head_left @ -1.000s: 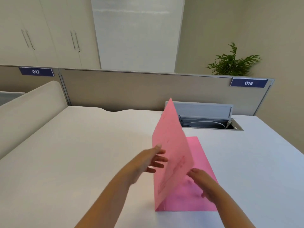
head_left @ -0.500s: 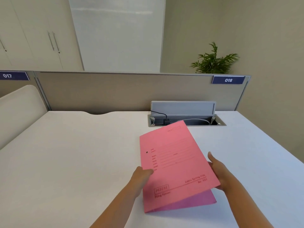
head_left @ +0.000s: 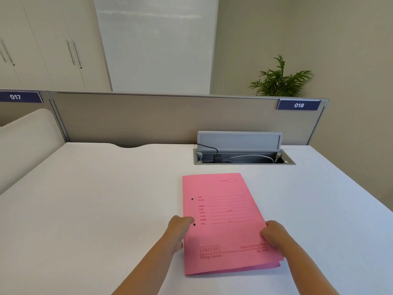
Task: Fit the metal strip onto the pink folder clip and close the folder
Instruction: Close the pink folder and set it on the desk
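At the bottom of the frame our two bare forearms reach up toward the pink folder, which lies closed and nearly flat on the white desk, just right of centre. Its front cover faces up, printed with ruled lines and a boxed word low on the left; two small dark holes sit near its left edge. At the lower right corner the covers gape slightly, so a sliver of the back cover shows beneath the front one.

Our left hand rests at the folder's left edge, fingers curled loosely and the fingertips touching the cover just beside the lower hole — pressing on it, not gripping it. Our right hand sits at the right edge, fingers bent over the cover's rim; whether they pinch the edge or merely lie on it we cannot tell. The metal strip and clip are hidden inside the closed folder.

Beyond the folder, in the middle right, a grey cable tray is sunk into the desk with its lid propped upright, cables and a black plug inside. Behind it runs a beige partition carrying blue tags — 017 at the left edge, 018 at the right. In the upper right a green plant rises behind the partition; cupboards fill the upper left.
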Demonstrator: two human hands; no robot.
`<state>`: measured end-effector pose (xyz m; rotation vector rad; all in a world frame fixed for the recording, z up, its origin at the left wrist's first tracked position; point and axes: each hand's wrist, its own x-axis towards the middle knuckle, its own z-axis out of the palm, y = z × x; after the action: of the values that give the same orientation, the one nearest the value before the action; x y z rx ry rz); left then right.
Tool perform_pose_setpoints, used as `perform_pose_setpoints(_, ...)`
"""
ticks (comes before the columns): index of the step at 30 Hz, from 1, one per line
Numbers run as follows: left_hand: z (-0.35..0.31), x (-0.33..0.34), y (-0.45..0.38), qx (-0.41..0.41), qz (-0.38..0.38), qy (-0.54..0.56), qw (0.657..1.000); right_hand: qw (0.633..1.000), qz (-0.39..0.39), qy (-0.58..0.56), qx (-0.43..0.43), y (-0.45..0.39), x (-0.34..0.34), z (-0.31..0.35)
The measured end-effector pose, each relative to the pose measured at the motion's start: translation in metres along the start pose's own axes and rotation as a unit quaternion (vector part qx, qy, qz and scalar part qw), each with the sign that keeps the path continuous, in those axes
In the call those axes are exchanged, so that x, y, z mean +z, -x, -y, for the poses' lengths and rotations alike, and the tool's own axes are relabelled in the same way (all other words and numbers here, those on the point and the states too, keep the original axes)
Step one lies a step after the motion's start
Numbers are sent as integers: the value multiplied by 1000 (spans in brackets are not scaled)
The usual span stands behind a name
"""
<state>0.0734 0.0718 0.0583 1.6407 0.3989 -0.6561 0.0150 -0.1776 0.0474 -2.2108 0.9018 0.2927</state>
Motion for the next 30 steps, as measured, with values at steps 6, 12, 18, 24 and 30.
perform_pose_setpoints(6,2,-6,-6,1,-1,16,1000,997,-7,-73,37,-9,3,-11)
perform_pose_setpoints(12,6,-10,-9,4,-11,38,999,993,12,-104,51,-10,4,-16)
perform_pose_setpoints(18,-5,-27,-18,32,-35,37,998,998,26,-56,3,-9,5,9)
perform_pose_setpoints(24,-37,-50,-32,67,-71,44,994,996,42,-79,-9,-30,18,60)
perform_pose_setpoints(30,-53,-64,-44,79,-78,25,993,995,22,-94,3,-46,35,95)
